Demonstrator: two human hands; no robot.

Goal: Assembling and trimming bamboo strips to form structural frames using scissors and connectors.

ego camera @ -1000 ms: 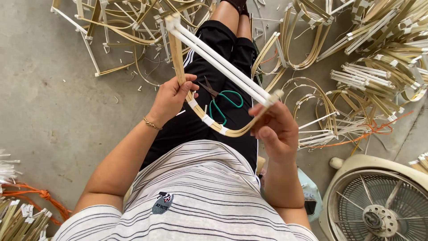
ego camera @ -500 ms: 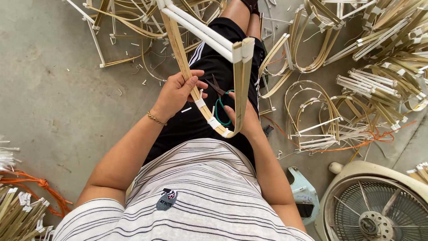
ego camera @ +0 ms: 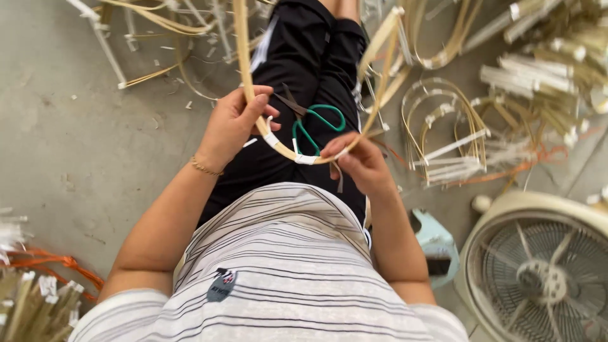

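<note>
A bent bamboo strip (ego camera: 241, 57) curves in a U shape over my lap, with white tape wraps near its bottom. My left hand (ego camera: 232, 124) grips its left side. My right hand (ego camera: 356, 162) pinches the bottom right of the curve by a white tape wrap. Green-handled scissors (ego camera: 315, 125) lie on my black shorts, inside the curve.
Finished bamboo loops (ego camera: 443, 133) and bundles of white-taped sticks (ego camera: 544, 69) lie on the concrete floor at right. A fan (ego camera: 538, 272) and a pale blue stool (ego camera: 436, 240) stand at lower right. More bundles with orange string (ego camera: 38, 285) sit at lower left.
The white-wrapped straight sticks held up across the frame are gone from my hands. The bamboo strip has swung toward upright, and my right hand has slid down to its bottom bend.
</note>
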